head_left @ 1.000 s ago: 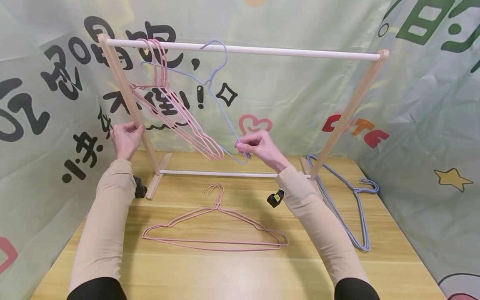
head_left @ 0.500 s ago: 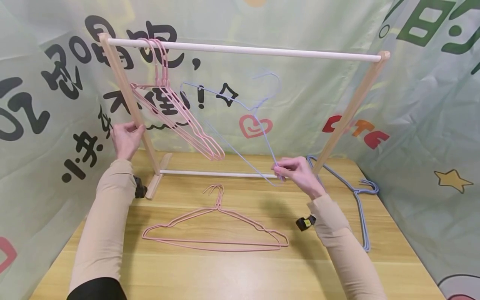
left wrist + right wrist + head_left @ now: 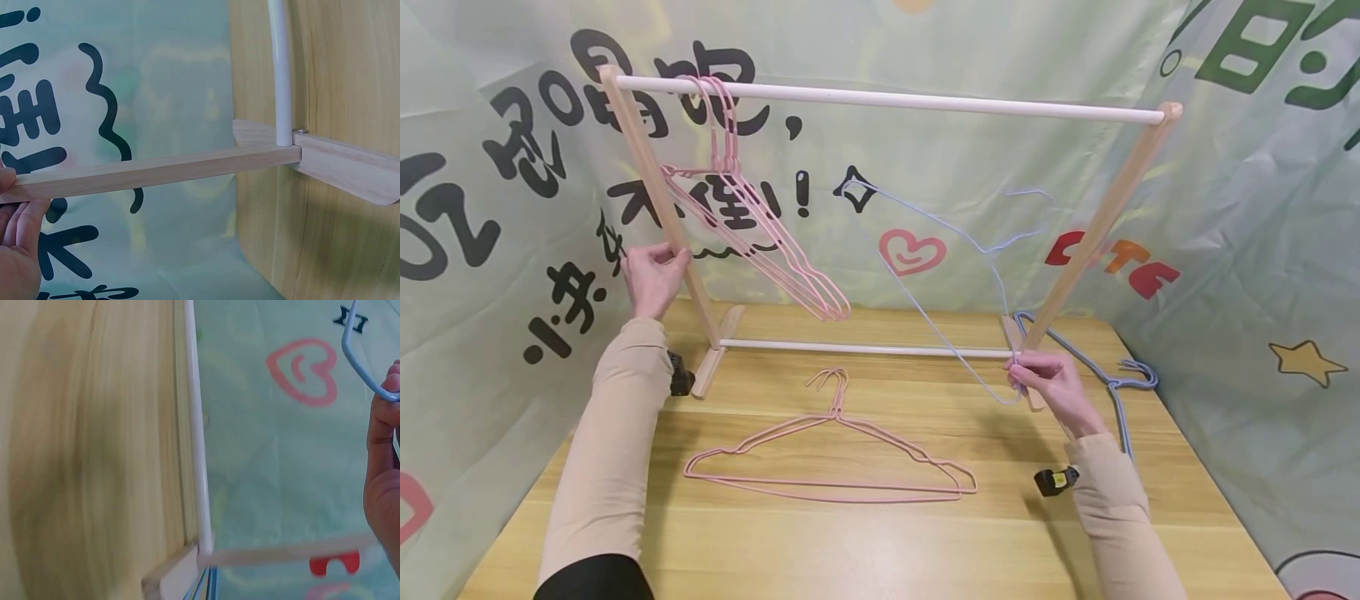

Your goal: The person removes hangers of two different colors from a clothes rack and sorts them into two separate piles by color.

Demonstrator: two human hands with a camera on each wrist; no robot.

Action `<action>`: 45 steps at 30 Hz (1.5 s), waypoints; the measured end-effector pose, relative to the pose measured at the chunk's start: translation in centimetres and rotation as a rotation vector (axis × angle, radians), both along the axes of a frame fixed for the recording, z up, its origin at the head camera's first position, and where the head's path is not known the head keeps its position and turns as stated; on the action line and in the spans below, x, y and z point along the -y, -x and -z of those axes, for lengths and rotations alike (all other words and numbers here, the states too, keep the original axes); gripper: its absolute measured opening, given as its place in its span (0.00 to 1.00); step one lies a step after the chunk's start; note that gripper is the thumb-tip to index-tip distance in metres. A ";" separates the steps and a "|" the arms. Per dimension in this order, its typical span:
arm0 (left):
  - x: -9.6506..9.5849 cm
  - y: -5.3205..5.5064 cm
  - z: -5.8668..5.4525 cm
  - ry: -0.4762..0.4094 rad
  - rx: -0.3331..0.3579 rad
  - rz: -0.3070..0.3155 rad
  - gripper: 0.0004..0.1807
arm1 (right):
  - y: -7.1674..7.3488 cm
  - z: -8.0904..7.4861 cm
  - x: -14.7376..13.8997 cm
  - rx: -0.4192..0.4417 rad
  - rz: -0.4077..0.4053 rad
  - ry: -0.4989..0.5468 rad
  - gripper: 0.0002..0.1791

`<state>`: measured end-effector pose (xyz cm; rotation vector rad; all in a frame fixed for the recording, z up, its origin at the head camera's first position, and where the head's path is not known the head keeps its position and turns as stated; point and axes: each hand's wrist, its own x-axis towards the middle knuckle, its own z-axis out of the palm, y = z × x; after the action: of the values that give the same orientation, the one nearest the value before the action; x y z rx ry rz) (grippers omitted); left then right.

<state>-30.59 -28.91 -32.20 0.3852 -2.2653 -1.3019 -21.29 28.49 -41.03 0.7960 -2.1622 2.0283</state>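
Note:
My left hand (image 3: 653,279) grips the left wooden post (image 3: 642,162) of a small clothes rack; the left wrist view shows thumb and fingers on either side of this post (image 3: 156,170). A thin blue clothes hanger (image 3: 987,251) is pinched at its lower corner by my right hand (image 3: 1052,387), low near the rack's right foot. Its hook points up and right, off the white top rail (image 3: 925,101). The right wrist view shows a bend of the hanger (image 3: 353,359) at the fingertips. Several pink hangers (image 3: 727,162) hang at the rail's left end.
A few pink hangers (image 3: 837,412) lie overlapped on the wooden table (image 3: 850,550) before the rack. Blue hangers (image 3: 1116,382) lie by the right post (image 3: 1101,225). A white lower bar (image 3: 865,348) joins the feet, and a printed cloth (image 3: 1000,42) stands behind.
My right hand has moved right and down with the blue hanger, whose hook has come away from the top rail. My left hand stays on the post.

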 end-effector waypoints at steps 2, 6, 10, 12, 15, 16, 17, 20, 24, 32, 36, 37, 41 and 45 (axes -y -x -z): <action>0.0 0.0 0.0 0.001 0.002 -0.001 0.21 | -0.4 0.3 -0.7 -0.008 0.000 0.042 0.16; 0.0 -0.1 -0.1 0.002 -0.008 -0.004 0.21 | -1.1 0.7 -2.1 -0.021 0.044 0.056 0.09; 0.0 0.0 0.0 0.001 -0.011 -0.006 0.20 | -2.0 1.1 -3.4 -0.002 0.130 0.039 0.08; 0.0 -0.1 0.0 0.000 -0.015 -0.007 0.20 | -2.4 1.4 -4.0 0.009 0.153 0.056 0.10; -0.1 0.0 0.0 0.003 -0.016 -0.011 0.20 | -2.9 1.9 -4.8 0.000 0.162 0.101 0.14; -0.1 -0.1 0.0 0.003 -0.021 -0.010 0.20 | -3.0 2.1 -5.1 -0.011 0.162 0.116 0.14; -0.1 -0.1 0.0 0.002 -0.021 -0.009 0.20 | -3.2 2.3 -5.4 -0.023 0.158 0.124 0.14; 0.0 0.0 0.0 -0.002 -0.016 -0.010 0.20 | -3.6 2.7 -6.1 -0.047 0.139 0.143 0.16; 0.0 0.0 0.0 -0.006 -0.007 -0.008 0.21 | -4.1 3.1 -6.9 -0.056 0.126 0.178 0.18; 0.0 0.0 0.0 -0.002 -0.012 -0.008 0.21 | -5.3 3.8 -7.8 -0.052 0.145 0.348 0.17; 0.0 0.0 0.0 -0.003 -0.009 -0.011 0.21 | -5.7 4.2 -8.4 -0.067 0.109 0.394 0.18; 0.0 0.0 0.0 -0.002 -0.010 -0.012 0.20 | -5.7 4.3 -8.6 -0.070 0.090 0.405 0.19; 0.0 -0.1 0.0 0.001 -0.021 -0.012 0.20 | -6.1 4.7 -9.1 -0.070 0.039 0.443 0.20; 0.0 -0.1 0.0 0.002 -0.019 -0.011 0.20 | -6.6 5.2 -9.4 -0.039 0.061 0.482 0.20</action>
<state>-30.49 -28.87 -32.16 0.3831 -2.2455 -1.2925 -14.74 37.85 -46.20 0.6806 -1.5476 2.3320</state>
